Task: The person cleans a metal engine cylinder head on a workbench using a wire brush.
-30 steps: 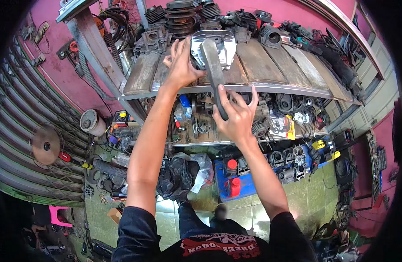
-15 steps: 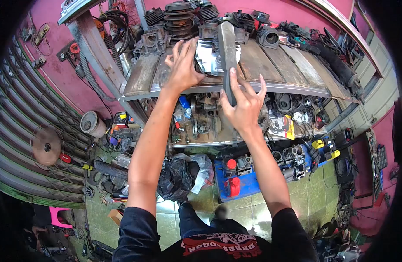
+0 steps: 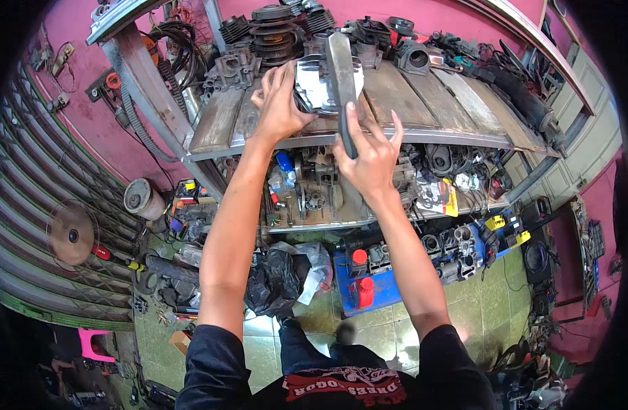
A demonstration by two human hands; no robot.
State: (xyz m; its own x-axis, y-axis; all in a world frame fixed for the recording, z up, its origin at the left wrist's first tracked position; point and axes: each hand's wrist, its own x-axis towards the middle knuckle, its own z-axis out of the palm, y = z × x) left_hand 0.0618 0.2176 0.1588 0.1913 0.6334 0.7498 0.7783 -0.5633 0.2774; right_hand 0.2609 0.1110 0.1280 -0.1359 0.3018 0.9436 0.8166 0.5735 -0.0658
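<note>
1. Above the near edge of the wooden table [image 3: 389, 96], I have the shiny metal part [image 3: 312, 85], upper middle of view.
2. Left hand [image 3: 281, 109]: grip part-curled on the part's left side, fingers bent along that edge, thumb at the lower corner; has hold of it.
3. Right hand [image 3: 370, 160]: grip closed on the lower end of the gray bar [image 3: 340, 68], thumb on one side, index finger along the other; remaining fingers spread, off the bar.
4. Bar slants up and crosses in front of the metal part, hiding a strip of it. Can't tell if the two touch.
5. Behind, on the table: stack of ringed parts [image 3: 276, 34], plus a round-holed casting [image 3: 413, 60] to the right.
6. Lower shelf [image 3: 303, 220]: mixed small parts.
7. Floor level: black plastic bag [image 3: 273, 277] left of the blue tray [image 3: 389, 295]; red bottle [image 3: 361, 292] on the tray.
</note>
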